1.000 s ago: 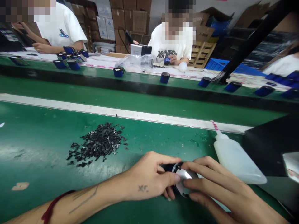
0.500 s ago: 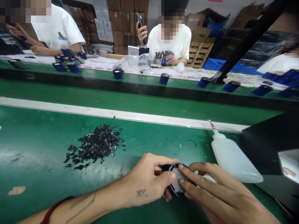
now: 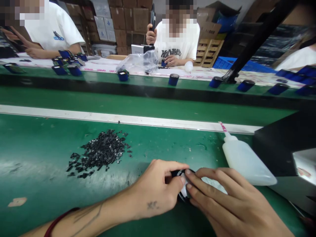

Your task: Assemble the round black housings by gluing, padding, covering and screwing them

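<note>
Between my hands is a round black part with a pale disc-shaped face [image 3: 184, 191], held just above the green table. My left hand [image 3: 160, 189] grips it from the left, thumb on its face and index finger along the far rim. Fingertips of my right hand [image 3: 222, 197] press on the same face from the right and partly hide it. Beneath the right hand shows a whitish patch [image 3: 213, 184] whose kind I cannot make out. A pile of small black plastic pieces [image 3: 105, 149] lies to the left of my hands.
A translucent squeeze bottle [image 3: 247, 161] lies to the right, beside a dark box-like object [image 3: 274, 141]. A white strip [image 3: 138, 121] crosses the table. Several blue-and-black cylinders [image 3: 173, 79] line the far bench, where a co-worker [image 3: 181, 42] holds a dark tool [image 3: 152, 24].
My right hand's fingers have moved slightly leftward over the round part's face, covering more of it. The co-worker's dark tool is now more upright. The view has shifted slightly.
</note>
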`<state>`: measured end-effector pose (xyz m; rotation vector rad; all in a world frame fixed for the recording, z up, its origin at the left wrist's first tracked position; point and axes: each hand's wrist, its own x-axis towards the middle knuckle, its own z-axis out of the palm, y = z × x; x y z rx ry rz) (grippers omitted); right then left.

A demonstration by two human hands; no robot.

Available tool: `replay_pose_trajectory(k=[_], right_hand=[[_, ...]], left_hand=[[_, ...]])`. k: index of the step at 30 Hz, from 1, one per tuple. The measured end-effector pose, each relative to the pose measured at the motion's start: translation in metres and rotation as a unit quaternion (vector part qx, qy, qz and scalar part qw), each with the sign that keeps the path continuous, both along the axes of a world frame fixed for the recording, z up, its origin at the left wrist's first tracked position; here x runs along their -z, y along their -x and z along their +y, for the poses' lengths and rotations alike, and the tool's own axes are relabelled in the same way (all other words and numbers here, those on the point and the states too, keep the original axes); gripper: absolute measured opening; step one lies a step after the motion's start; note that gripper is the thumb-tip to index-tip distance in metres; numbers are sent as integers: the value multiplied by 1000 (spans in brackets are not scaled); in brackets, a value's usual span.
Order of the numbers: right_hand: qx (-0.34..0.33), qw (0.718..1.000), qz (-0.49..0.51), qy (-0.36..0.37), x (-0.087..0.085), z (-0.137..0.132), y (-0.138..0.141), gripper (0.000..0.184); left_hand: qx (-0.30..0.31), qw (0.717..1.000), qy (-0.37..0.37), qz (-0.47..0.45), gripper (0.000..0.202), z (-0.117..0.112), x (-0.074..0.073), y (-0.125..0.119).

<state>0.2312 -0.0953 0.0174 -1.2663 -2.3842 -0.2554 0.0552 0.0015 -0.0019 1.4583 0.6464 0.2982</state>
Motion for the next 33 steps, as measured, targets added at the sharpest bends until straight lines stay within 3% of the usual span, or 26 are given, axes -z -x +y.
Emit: replay_pose_trajectory(k=[3,10,16,20,24,26,28,31,33], right_hand=[[-9,998,41,37,1,0,0,27],[57,986,111,107,5,-1,6,14],[56,976,186,101,0,5,17,16],[80,970,198,120,-2,6,18,18],[122,938,249,207,-11,-1,5,14],[199,892,316,255,-15,-7,-3,19],[260,796,414,356,-15,-12,-9,45],[207,608,530,553,-7,-14,-10,69],[163,547,564,597,0,-10,-8,71]], left_hand=[[2,1000,25,0,35,1,4,2],[13,999,47,-14,36,-1,3,2],[-6,991,121,-56,33,-5,1,-1],[-3,993,100,-60,34,-8,2,0],[0,996,73,-44,35,-8,5,0],[-5,996,82,-29,35,-8,6,-1],[-8,995,93,-22,36,-8,6,-2],[-15,994,105,-25,37,-9,4,-4],[-23,993,113,-23,38,-10,3,-5]])
